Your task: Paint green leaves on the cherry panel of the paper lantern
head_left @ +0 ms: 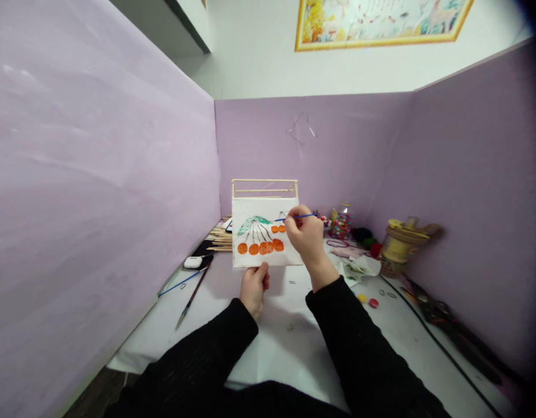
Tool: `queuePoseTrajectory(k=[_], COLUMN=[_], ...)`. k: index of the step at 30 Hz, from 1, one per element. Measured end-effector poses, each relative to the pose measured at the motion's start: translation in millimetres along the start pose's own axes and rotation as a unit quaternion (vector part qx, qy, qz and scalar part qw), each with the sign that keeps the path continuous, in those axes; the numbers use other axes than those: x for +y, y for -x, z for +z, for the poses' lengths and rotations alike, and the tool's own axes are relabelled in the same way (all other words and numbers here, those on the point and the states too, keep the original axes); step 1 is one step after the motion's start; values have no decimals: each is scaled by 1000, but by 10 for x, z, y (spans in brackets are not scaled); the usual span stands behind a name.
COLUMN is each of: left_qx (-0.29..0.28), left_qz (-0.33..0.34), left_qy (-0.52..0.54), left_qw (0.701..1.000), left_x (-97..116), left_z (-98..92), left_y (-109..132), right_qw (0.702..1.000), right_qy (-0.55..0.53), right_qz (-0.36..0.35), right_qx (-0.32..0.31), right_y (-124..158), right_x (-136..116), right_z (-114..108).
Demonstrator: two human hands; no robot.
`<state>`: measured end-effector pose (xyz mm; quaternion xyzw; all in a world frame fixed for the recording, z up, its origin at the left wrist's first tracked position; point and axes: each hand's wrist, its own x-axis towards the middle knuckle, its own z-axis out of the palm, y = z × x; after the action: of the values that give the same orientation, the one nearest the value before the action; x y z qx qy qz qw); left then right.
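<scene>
My left hand (254,290) grips the lower edge of a white painted panel (250,209), thumb in front, holding it upright above the table. Thin wooden sticks form an open frame (265,181) along the panel's top. Orange round shapes, dark lines and a green patch are painted on its face. Pinched in my right hand (306,235) is a thin blue paintbrush (306,216), its tip pointing left at the panel near the green patch. My right hand covers part of the panel's right side.
On the left lie a white earbud case (193,262), a dark-handled paintbrush (197,295), another blue brush (180,283) and wooden sticks (222,239). To the right are a jar of colourful balls (341,223), crumpled tissue (359,268), a yellow container (396,247) and pliers (433,307). Purple partitions (355,151) surround the table.
</scene>
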<state>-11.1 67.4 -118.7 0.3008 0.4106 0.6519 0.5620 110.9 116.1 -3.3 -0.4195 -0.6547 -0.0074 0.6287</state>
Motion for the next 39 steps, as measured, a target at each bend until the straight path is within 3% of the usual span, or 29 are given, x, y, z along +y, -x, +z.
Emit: queuePoseTrajectory(k=[39], left_qx=[5], left_qz=[-4], left_qy=[0], left_qw=[1000], left_x=[2], left_z=[-5], left_y=[-4], right_qw=[999], right_qy=[27], right_qz=[-1], right_qx=[-26], right_y=[-12], right_x=[5], right_z=[-43])
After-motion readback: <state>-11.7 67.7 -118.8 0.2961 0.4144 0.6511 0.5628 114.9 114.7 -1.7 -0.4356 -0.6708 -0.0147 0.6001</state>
